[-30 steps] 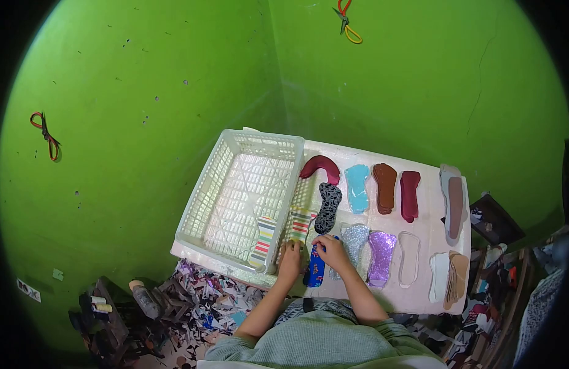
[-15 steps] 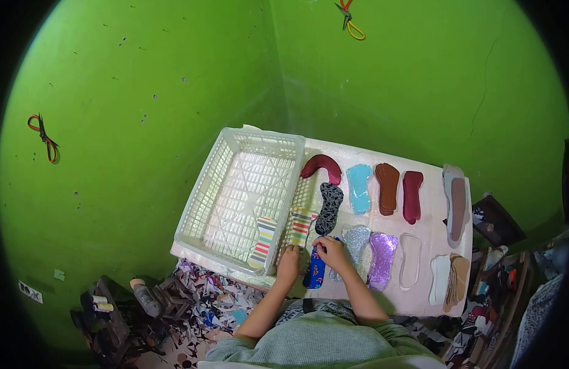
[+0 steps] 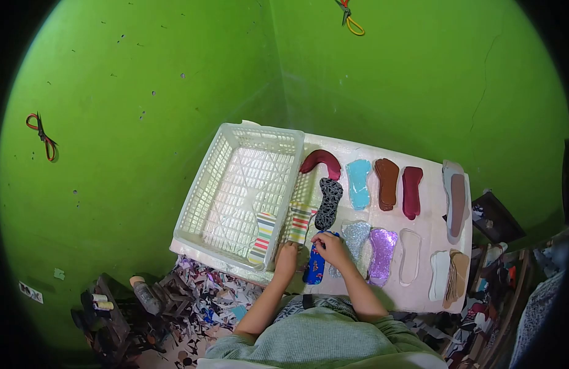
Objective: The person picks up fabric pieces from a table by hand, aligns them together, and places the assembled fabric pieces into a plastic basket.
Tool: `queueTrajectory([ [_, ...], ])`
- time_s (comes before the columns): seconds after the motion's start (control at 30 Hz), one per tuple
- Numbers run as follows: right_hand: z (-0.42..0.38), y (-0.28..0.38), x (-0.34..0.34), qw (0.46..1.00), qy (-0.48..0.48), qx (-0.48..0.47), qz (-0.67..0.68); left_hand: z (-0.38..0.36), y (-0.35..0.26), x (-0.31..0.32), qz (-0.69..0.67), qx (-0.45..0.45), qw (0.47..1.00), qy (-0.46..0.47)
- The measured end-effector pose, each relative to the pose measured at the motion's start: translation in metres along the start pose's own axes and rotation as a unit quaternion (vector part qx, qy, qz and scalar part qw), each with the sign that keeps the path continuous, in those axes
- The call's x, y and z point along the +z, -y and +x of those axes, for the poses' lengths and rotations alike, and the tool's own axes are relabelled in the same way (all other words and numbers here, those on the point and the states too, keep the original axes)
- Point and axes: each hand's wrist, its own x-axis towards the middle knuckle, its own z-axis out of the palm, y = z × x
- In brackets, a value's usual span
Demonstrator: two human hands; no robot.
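Note:
My left hand [image 3: 287, 257] is closed at the lower end of a striped, multicoloured cut piece [image 3: 301, 224], which lies just right of the basket wall. To its right, my right hand [image 3: 332, 248] has its fingers pinched together over the upper end of a blue printed piece [image 3: 314, 269]; anything between those fingertips is too small to make out. A second striped piece [image 3: 263, 232] rests in the near right corner of the white plastic basket [image 3: 201, 166]. Above my right hand lies a black-and-grey patterned stack [image 3: 329, 204].
A curved maroon stack [image 3: 321, 161] sits behind. Rightward lie turquoise [image 3: 359, 184], brown [image 3: 387, 184], silver glitter [image 3: 356, 237] and purple glitter [image 3: 382, 255] pieces. Scraps [image 3: 217, 295] cover the floor. Scissors [image 3: 42, 136] hang on the green wall.
The whole view has shifted slightly, so the table appears a little higher. Both hands stay at nearly the same spots, the right one still pinched.

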Motion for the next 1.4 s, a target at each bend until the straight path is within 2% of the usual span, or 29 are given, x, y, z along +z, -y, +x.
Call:
queueTrajectory([
  [0.27, -0.002, -0.007, 0.004, 1.000, -0.006, -0.010, 0.001, -0.003, -0.020, -0.015, 0.110, -0.011, 0.994, 0.000],
  [0.5, -0.004, -0.010, 0.007, 1.000, -0.005, -0.016, -0.006, -0.005, -0.019, -0.008, 0.097, 0.006, 0.995, 0.000],
  [0.67, -0.006, -0.013, 0.010, 1.000, -0.010, -0.022, 0.003, -0.001, -0.015, -0.004, 0.136, 0.009, 0.991, 0.001],
  [1.07, -0.009, -0.008, 0.007, 1.000, -0.014, -0.026, 0.002, 0.001, -0.015, -0.010, 0.026, -0.024, 0.999, 0.005],
  [1.4, -0.013, -0.008, 0.008, 1.000, -0.008, -0.021, 0.002, 0.003, -0.012, -0.008, 0.013, -0.023, 1.000, -0.013],
])
